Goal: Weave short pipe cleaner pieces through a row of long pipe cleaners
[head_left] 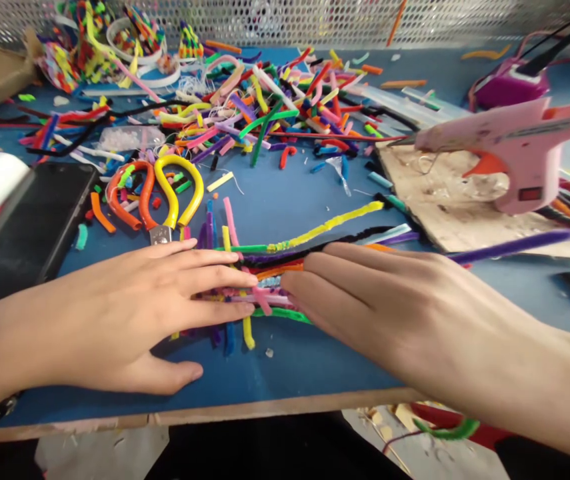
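Observation:
Fuzzy pipe cleaners [263, 301] in many colours lie crossed over and under one another near the front of the table. My left hand [155, 293] lies flat on their left part, fingers stretched and thumb spread out to the side. Over the right part bends my right hand [395, 300], its fingers together and closed down on the strips; its thumb and fingertips are hidden. A yellow and green pipe cleaner [335, 223] sticks out behind my hands, and a purple one [515, 247] extends past my right hand.
Scissors [192, 193] with orange and yellow handles lie behind my left hand, beside a black phone [65, 213]. A pink glue gun [529, 153] rests on cardboard [435, 220] at right. Cut pipe cleaner pieces [265, 100] are heaped before a perforated metal screen [285, 23].

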Motion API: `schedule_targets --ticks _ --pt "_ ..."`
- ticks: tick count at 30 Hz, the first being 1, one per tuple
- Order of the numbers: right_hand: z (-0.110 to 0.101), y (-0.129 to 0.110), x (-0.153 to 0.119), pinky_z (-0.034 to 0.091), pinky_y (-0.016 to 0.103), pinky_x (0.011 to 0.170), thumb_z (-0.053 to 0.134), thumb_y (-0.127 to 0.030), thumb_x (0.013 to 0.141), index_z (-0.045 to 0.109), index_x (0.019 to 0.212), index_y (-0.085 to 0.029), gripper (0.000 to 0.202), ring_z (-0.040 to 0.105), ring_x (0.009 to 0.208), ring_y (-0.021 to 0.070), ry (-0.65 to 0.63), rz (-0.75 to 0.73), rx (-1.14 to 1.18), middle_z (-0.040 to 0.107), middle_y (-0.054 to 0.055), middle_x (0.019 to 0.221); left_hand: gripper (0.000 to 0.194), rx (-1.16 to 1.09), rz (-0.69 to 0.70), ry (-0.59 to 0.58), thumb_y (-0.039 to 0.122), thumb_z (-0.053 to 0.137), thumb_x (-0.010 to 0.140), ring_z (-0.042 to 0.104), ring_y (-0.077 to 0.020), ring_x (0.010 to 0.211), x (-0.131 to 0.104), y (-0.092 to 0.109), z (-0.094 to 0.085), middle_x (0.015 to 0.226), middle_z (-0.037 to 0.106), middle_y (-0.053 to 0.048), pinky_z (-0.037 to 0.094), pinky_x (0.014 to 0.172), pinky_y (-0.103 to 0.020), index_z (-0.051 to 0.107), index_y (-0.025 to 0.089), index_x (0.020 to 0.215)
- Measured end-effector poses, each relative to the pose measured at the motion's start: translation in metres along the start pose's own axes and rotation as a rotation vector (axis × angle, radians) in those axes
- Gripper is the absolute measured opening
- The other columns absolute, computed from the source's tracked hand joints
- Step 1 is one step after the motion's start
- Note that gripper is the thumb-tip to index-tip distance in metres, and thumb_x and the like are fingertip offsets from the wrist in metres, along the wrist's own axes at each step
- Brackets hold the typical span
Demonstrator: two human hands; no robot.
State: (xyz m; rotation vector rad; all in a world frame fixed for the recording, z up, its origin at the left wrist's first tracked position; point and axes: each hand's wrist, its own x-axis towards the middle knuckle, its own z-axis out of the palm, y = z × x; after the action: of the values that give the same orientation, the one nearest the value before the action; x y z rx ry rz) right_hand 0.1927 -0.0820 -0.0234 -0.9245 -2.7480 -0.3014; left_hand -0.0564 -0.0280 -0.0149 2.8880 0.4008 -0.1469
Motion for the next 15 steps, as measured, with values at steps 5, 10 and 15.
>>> schedule_targets --ticks 5,10,15 --pt "-0.009 -0.009 -0.003 0.03 0.027 0.046 0.035 -0.001 0.085 0.053 0.075 -0.017 0.026 0.042 0.049 0.0149 -0.141 -0.018 0.122 0.048 0.0 0.06 0.062 -0.024 -0.002 -0.018 0.039 0.056 0.082 0.033 -0.0214 0.137 0.0 0.001 0.0 0.15 0.034 0.005 0.019 0.118 -0.038 0.038 0.032 0.141" --pt "-0.008 -0.015 -0.001 0.036 0.024 0.05 0.04 0.001 0.084 0.057 0.081 -0.014 0.023 0.048 0.055 0.0132 -0.199 -0.037 0.261 0.054 0.001 0.067 0.059 -0.032 -0.015 -0.015 0.041 0.057 0.081 0.034 -0.0225 0.137 0.0 0.001 0.001 0.148 0.039 0.004 0.018 0.119 -0.039 0.043 0.03 0.138" --pt "-0.001 -0.016 0.006 0.037 0.025 0.051 0.029 -0.002 0.09 0.059 0.081 -0.013 0.033 0.045 0.056 0.0137 -0.022 -0.014 0.301 0.054 0.002 0.067 0.058 -0.032 -0.008 -0.005 0.039 0.057 0.082 0.036 -0.0235 0.136 0.0 0.001 0.001 0.148 0.038 0.002 0.022 0.118 -0.041 0.044 0.03 0.137"
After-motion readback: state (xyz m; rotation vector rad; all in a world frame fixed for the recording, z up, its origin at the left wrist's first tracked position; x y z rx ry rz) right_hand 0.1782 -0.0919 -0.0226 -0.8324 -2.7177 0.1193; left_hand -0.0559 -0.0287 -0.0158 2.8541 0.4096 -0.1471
